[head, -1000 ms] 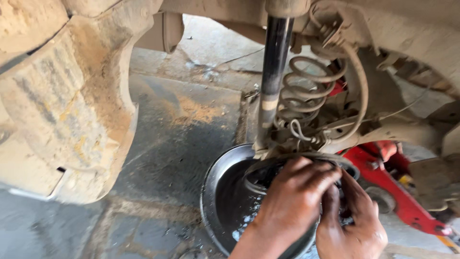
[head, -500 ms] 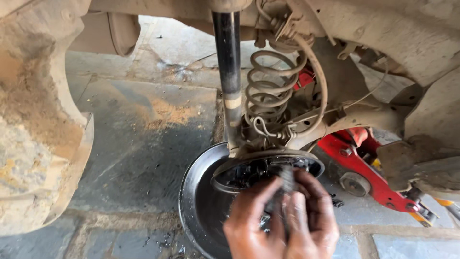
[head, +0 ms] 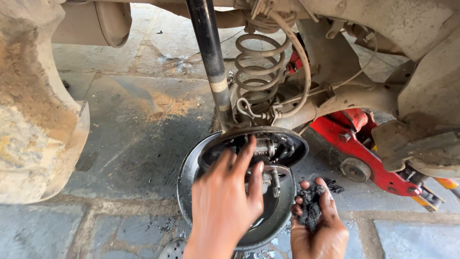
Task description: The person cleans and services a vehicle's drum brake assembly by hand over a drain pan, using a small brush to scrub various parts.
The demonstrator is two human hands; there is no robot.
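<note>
Under a raised car, an exposed drum brake assembly (head: 275,146) sits on its round backing plate (head: 282,218) below a black shock absorber (head: 211,62) and a coil spring (head: 258,72). My left hand (head: 225,201) reaches into the brake with fingers spread, touching the brake shoes and hub parts. My right hand (head: 318,223) is palm up beside the plate, cupping a dark greasy rag or clump (head: 311,206). What the left fingertips grip is hidden.
A red floor jack (head: 364,148) supports the axle at right. The dusty wheel arch (head: 38,110) fills the left side. Wet, oil-stained stone paving (head: 129,144) lies below. An exhaust muffler (head: 91,24) hangs at top left. A brake hose (head: 302,72) loops beside the spring.
Both hands were together on the brake assembly. Now the right hand has pulled away to the right with the dark clump, while the left hand stays on the brake.
</note>
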